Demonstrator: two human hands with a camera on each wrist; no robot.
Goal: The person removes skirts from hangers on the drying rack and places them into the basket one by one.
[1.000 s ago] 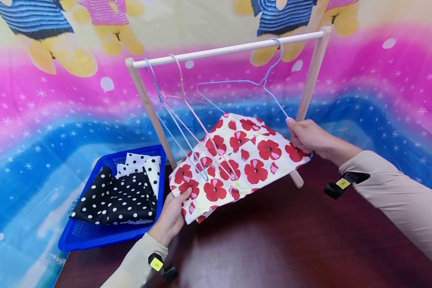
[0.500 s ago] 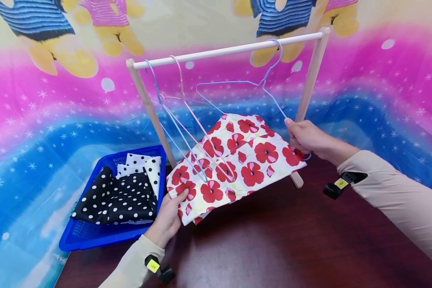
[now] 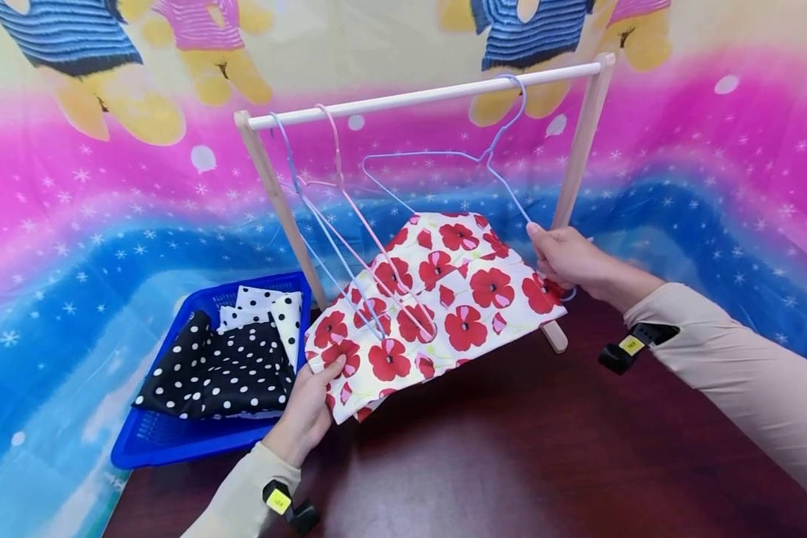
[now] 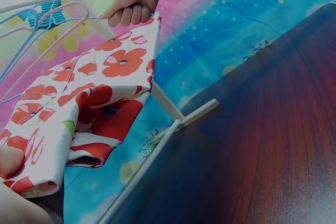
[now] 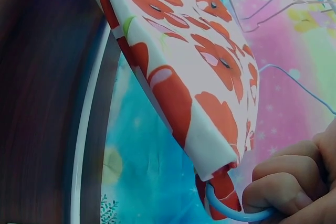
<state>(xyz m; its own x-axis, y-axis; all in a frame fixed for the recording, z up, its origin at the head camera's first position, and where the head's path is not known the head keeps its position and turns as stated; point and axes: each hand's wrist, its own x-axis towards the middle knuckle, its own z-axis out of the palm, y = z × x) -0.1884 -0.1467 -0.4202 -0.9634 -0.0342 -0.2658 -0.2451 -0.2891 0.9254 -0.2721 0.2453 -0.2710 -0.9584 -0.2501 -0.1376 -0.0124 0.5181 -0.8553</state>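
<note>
White cloth (image 3: 467, 326) printed with red poppies hangs folded on a lavender wire hanger (image 3: 437, 153), which is hooked on the rack's rail. The cloth hides the hanger's lower bar. My left hand (image 3: 307, 407) pinches the cloth's lower left corner, thumb on top. At the other end, my right hand (image 3: 571, 258) grips the right side of the hanger. In the right wrist view, the hanger's curved end (image 5: 239, 216) runs from the curled fingers (image 5: 286, 187) into the cloth's fold. The left wrist view shows the cloth's underside with a loose folded flap (image 4: 113, 116).
A blue wire hanger (image 3: 291, 149) and a pink hanger (image 3: 338, 149) hang on the left of the white rail (image 3: 417, 96), overlapping the cloth. A blue basket (image 3: 128, 448) with polka-dot fabrics (image 3: 235, 366) stands left on the dark table (image 3: 484, 463).
Both hands have shifted slightly left, and the poppy cloth has moved left with them. Their holds on the cloth and the lavender hanger look the same.
</note>
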